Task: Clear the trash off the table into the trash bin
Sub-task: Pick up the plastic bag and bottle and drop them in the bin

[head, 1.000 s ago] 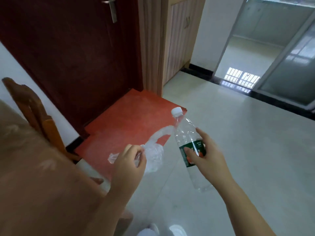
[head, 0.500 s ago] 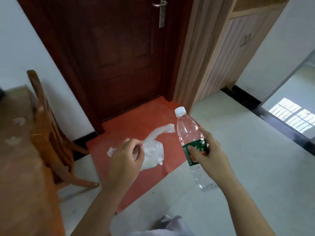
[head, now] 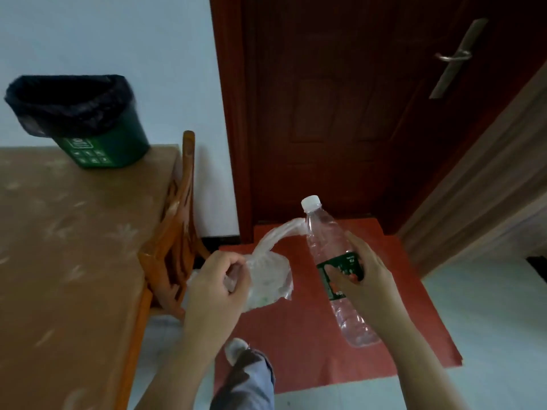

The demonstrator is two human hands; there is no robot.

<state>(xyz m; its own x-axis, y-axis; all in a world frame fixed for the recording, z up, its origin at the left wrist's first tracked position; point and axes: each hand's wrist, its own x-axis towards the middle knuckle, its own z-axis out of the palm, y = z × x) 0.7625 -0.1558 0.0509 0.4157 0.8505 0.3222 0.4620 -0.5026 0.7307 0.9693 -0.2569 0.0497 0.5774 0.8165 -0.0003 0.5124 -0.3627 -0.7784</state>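
Transport step, by the look of it: left hand [head: 214, 287] clenched on a crumpled plastic bag [head: 268, 275], right hand [head: 362, 279] wrapped round an empty capped bottle [head: 331, 255], both held over the floor off the table's [head: 74, 232] right edge. Bin [head: 85, 119] sits at the table's far right corner, mouth open; next move likely needs a reach left and forward, releasing each item above the rim.

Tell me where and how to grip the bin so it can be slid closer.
Grip the bin by its bare green wall below the black liner, coming from the near right side, which faces the hands. The liner drapes loosely over the rim and would likely slip. The bin narrows towards its base on the table, so hold low. Both hands are full, so one must empty first.
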